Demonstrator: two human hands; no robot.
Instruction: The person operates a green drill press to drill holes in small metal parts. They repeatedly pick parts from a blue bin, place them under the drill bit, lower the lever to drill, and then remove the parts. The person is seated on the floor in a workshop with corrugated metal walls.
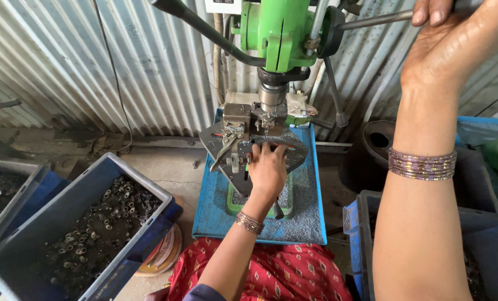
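Observation:
A green drill press [279, 28] stands over a metal work table with a clamp fixture [235, 131]. My left hand [267, 167] rests on the fixture plate just below the spindle [272, 96], fingers curled down on a small part I cannot make out. My right hand [447, 42] is raised at the upper right, gripping the thin steel feed lever [371, 21] of the press. Bangles circle both wrists.
A blue tray [210, 200] covered in metal shavings holds the press base. A grey crate [101, 223] of small metal rings sits at left, another crate [3, 192] beyond it. Dark bins [483, 234] stand at right. Corrugated metal wall behind.

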